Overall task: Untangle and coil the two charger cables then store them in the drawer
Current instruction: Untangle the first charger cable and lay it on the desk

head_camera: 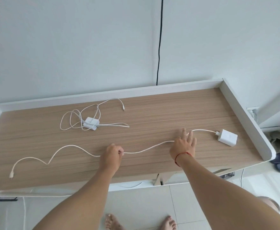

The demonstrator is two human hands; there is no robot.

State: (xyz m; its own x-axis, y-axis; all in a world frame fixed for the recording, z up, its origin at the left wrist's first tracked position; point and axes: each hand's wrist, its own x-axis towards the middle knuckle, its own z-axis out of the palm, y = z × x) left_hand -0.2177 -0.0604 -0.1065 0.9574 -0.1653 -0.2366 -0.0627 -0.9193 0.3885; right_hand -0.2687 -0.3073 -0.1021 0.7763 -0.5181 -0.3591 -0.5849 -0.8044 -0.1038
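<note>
A raised rim (240, 110) walls the table's (169, 110) back and right edges. The tangled cable (90, 123) and the stretched cable (132, 153) lie apart, bare wood between them. A charger (227, 137) sits near the right rim.

Your stretched white cable (144, 151) lies in loose waves along the front of the surface (169, 110). Its connector (11, 175) is near the front left corner, and its square adapter (227, 137) lies flat near the right edge. The second cable (69, 121) sits toward the back left, in tangled loops over and around its charger block (91, 124).
</note>
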